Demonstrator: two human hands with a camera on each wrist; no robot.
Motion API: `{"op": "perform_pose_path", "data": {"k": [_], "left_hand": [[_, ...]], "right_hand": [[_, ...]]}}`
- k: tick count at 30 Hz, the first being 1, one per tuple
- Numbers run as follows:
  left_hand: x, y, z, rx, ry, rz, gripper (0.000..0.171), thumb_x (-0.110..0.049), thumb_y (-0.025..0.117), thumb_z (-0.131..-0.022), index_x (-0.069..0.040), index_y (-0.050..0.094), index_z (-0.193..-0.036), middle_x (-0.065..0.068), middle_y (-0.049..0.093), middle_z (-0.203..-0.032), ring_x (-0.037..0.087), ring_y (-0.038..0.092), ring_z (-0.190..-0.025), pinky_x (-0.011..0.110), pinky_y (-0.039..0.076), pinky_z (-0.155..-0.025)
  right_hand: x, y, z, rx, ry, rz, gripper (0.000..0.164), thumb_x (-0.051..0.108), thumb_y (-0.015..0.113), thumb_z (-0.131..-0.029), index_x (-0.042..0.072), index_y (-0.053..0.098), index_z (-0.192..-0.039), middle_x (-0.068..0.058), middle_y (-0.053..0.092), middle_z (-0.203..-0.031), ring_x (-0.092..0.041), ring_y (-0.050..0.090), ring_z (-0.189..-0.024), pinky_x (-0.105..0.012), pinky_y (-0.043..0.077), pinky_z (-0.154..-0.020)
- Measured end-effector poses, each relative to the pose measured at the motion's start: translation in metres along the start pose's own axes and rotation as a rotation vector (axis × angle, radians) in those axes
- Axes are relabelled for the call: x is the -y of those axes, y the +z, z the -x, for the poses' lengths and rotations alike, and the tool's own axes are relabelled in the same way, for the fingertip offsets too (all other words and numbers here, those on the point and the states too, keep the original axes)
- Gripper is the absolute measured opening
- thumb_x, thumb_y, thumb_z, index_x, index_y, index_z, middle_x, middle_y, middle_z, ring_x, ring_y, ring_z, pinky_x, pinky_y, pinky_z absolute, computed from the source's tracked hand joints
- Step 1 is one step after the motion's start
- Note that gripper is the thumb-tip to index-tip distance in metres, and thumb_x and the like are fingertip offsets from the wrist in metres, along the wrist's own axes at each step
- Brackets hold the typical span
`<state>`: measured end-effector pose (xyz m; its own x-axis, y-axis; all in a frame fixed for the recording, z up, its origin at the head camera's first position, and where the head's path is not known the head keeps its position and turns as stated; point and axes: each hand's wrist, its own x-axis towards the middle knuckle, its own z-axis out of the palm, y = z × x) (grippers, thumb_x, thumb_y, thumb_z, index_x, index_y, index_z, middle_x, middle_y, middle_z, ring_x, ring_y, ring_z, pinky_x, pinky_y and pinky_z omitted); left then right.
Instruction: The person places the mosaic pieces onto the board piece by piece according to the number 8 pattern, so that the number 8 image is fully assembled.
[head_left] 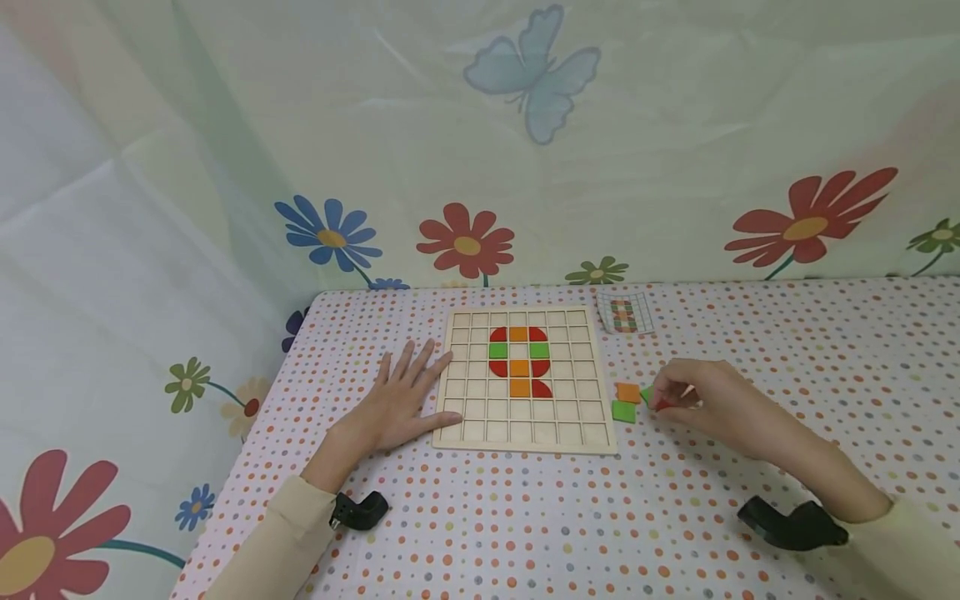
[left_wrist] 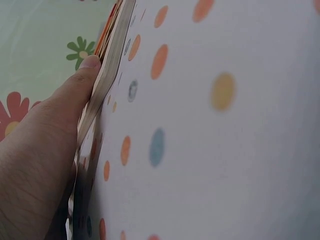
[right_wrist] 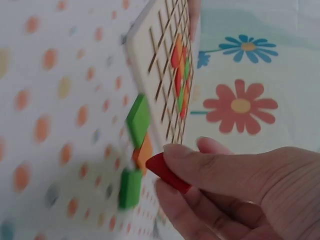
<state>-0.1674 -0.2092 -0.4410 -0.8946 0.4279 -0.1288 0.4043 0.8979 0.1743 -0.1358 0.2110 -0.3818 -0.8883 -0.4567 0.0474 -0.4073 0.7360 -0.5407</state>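
One red piece [right_wrist: 169, 172] is pinched between the thumb and fingers of the right hand [head_left: 705, 404], above the dotted tablecloth [head_left: 480, 517] to the right of a wooden grid board [head_left: 577, 412]. Beside those fingertips lies a green piece [head_left: 647, 395], partly hidden by the hand in the head view. Just left of it are an orange piece [head_left: 628, 393] and, nearer, a second green piece [head_left: 624, 412], both close to the board's right edge.

On the board sit five red inlays [head_left: 540, 367], three orange inlays [head_left: 519, 367] and two green inlays [head_left: 498, 351]. The left hand [head_left: 393, 408] lies with its fingers spread at the board's left side, its thumb resting on the edge. A printed card [head_left: 626, 313] lies at the board's far right corner. Behind the table hangs a flowered backdrop [head_left: 675, 150] with a pale blue butterfly [head_left: 534, 73].
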Motion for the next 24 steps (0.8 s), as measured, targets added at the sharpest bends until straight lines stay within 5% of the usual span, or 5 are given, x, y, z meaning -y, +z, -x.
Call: {"op": "perform_pose_path", "data": {"k": [11, 18, 24], "left_hand": [[0.0, -0.002, 0.001, 0.01, 0.003, 0.006, 0.098, -0.076, 0.049, -0.096, -0.022, 0.014, -0.17, 0.01, 0.0, -0.176, 0.039, -0.006, -0.161, 0.068, 0.0, -0.125], [-0.001, -0.002, 0.0, 0.016, -0.003, 0.0, 0.098, -0.076, 0.048, -0.096, -0.022, 0.014, -0.17, 0.009, -0.001, -0.176, 0.039, -0.006, -0.161, 0.067, -0.001, -0.125], [-0.001, -0.002, 0.0, 0.017, -0.011, -0.005, 0.098, -0.077, 0.047, -0.096, -0.023, 0.014, -0.17, 0.01, 0.0, -0.176, 0.039, -0.005, -0.161, 0.067, -0.001, -0.125]], "right_hand": [[0.065, 0.03, -0.051, 0.009, -0.203, -0.146, 0.022, -0.005, 0.087, -0.081, 0.012, 0.075, -0.088, 0.011, 0.067, -0.085, -0.009, 0.06, -0.079, -0.031, 0.058, -0.073], [0.08, 0.05, -0.075, 0.008, -0.296, -0.228, 0.017, -0.006, 0.086, -0.081, 0.008, 0.077, -0.084, 0.007, 0.068, -0.082, -0.008, 0.061, -0.075, -0.03, 0.057, -0.07], [0.082, 0.062, -0.09, 0.042, -0.315, -0.245, 0.015, -0.004, 0.085, -0.084, 0.003, 0.082, -0.097, 0.004, 0.064, -0.081, -0.009, 0.063, -0.075, -0.024, 0.056, -0.068]]}}
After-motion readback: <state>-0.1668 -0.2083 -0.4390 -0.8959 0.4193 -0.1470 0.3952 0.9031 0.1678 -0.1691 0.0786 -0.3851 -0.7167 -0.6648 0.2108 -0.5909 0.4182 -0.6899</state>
